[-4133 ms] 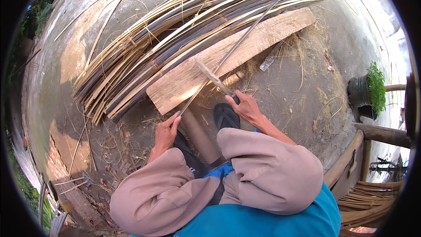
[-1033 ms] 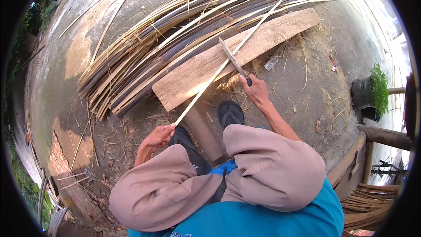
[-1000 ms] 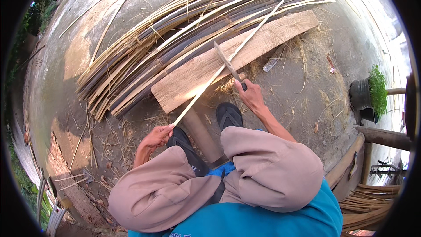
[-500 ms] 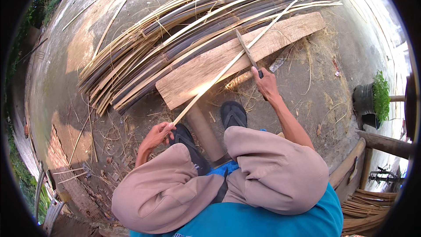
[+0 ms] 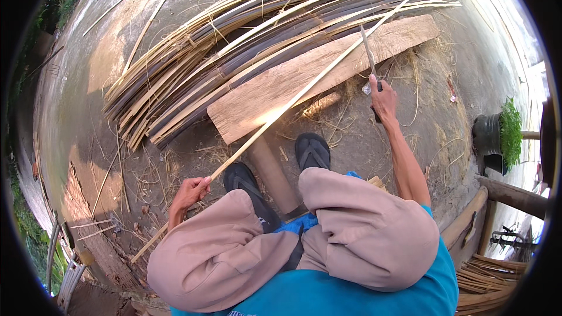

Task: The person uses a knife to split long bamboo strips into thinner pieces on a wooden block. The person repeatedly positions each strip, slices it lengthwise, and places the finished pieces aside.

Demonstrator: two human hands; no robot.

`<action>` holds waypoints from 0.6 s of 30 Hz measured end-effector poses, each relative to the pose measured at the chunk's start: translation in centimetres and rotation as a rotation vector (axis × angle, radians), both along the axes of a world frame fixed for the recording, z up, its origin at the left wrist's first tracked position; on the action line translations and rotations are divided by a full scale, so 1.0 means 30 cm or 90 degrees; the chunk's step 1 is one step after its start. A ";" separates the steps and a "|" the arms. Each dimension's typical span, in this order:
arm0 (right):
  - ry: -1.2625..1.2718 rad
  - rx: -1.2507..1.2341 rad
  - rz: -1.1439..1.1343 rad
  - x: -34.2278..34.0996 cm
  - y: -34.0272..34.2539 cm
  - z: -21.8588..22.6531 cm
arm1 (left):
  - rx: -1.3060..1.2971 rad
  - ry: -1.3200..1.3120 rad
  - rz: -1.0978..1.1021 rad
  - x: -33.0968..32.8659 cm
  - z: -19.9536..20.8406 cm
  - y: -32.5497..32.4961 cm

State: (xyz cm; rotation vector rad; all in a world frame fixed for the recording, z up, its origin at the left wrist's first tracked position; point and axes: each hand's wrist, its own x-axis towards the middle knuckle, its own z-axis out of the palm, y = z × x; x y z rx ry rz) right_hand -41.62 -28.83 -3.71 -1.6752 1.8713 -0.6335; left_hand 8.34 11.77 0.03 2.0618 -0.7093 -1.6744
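Note:
My left hand (image 5: 190, 193) is closed around a long, pale bamboo strip (image 5: 293, 100), low on the left beside my knee. The strip slants up to the right across a wooden plank (image 5: 252, 105), and its near end sticks out beyond my fist. In my right hand (image 5: 384, 104) is a knife (image 5: 370, 55) with a dark handle, its blade pointing away from me. Near its tip, the blade crosses the strip; whether it touches is hard to tell.
Behind the plank lies a large pile of bamboo strips (image 5: 234, 73). A round log (image 5: 272, 172) runs between my sandals (image 5: 312, 151) toward the plank. Thin shavings litter the ground. At right stand a potted plant (image 5: 510, 131) and a wooden frame (image 5: 465, 219).
My right hand has moved right with the knife, whose blade now crosses the strip nearer its far end. My left hand has shifted left and down, and strip now shows behind it.

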 end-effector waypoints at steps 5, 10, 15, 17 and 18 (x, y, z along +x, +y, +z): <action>-0.015 -0.018 0.156 0.228 0.265 -0.042 | -0.039 0.152 0.017 -0.182 0.030 -0.288; 0.029 -0.012 0.180 0.231 0.261 -0.020 | -0.049 0.181 0.100 -0.178 -0.027 -0.334; 0.015 -0.013 0.173 0.225 0.262 -0.025 | -0.170 0.079 0.126 -0.168 -0.101 -0.253; -0.020 0.001 0.159 0.235 0.266 -0.033 | -0.201 0.034 0.194 -0.162 -0.145 -0.218; -0.060 0.021 0.163 0.242 0.264 -0.031 | -0.202 -0.066 0.240 -0.154 -0.174 -0.198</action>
